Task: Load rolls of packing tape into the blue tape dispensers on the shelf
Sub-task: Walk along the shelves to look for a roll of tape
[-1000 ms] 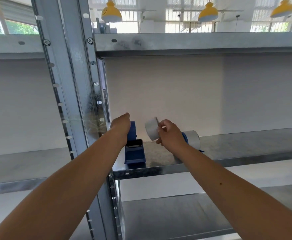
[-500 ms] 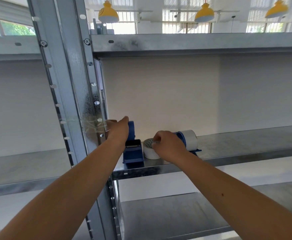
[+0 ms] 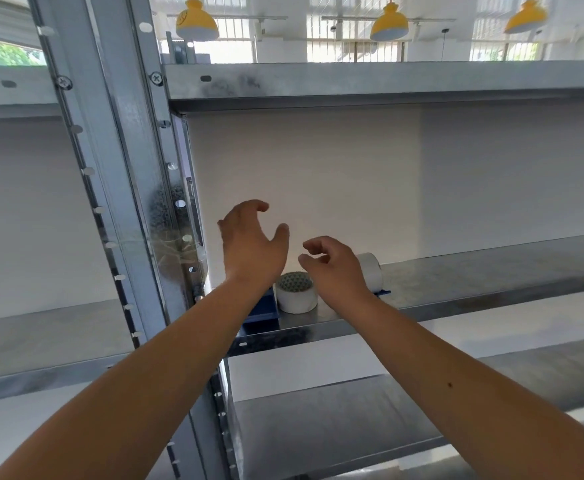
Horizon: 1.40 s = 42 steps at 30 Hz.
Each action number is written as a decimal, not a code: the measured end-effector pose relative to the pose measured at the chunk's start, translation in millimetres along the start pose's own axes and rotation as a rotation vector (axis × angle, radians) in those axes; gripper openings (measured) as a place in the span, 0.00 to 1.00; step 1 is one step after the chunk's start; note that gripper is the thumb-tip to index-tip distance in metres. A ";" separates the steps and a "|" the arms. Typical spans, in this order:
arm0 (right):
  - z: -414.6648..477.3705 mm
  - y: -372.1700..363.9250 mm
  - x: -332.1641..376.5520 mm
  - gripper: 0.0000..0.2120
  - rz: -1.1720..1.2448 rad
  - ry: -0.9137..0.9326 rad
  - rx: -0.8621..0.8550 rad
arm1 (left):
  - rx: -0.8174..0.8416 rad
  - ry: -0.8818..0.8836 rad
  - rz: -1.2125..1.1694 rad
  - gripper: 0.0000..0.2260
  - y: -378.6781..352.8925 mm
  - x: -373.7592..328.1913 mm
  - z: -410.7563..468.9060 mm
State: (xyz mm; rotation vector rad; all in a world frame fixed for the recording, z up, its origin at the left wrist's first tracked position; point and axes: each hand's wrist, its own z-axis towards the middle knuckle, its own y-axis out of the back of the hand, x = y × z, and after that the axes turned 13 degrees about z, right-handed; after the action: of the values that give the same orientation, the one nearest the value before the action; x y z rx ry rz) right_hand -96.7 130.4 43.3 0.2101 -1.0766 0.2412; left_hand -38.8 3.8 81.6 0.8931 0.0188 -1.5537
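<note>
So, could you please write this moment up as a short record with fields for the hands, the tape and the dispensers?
left hand: raised above the shelf, fingers spread and loosely curled, holding nothing
right hand: raised beside it, fingers loosely curled, holding nothing
loose tape roll: lying flat on the shelf, untouched
blue dispenser: beside the loose tape roll, largely hidden by the left forearm
second roll: upright behind the right hand, a blue part showing at its base
task state: loose tape roll not yet loaded
</note>
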 end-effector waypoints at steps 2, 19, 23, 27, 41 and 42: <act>-3.5 6.8 9.3 0.13 0.075 0.005 -0.046 | -0.019 -0.158 -0.024 0.16 -0.5 -15.7 -2.6; -116.0 175.8 58.9 0.18 0.123 0.069 -0.566 | 0.637 -0.352 -0.802 0.14 -69.9 -163.3 -107.7; -164.9 233.3 65.7 0.19 0.084 0.060 -0.745 | 0.743 -0.267 -1.062 0.15 -78.4 -215.5 -154.4; -211.6 290.2 82.0 0.18 0.058 0.062 -0.905 | 0.856 -0.312 -1.118 0.16 -79.3 -283.5 -197.8; -315.0 489.1 114.6 0.16 0.056 0.045 -1.102 | 1.159 -0.292 -1.218 0.14 -127.0 -480.1 -338.5; -320.1 503.1 114.9 0.16 0.065 0.047 -1.109 | 1.171 -0.291 -1.215 0.14 -132.7 -492.6 -346.6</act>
State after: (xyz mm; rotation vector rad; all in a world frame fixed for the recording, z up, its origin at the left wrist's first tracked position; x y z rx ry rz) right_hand 76.1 712.4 24.3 -0.8193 -1.0333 -0.3100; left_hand -13.8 618.6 41.5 1.6981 -0.7545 -2.9066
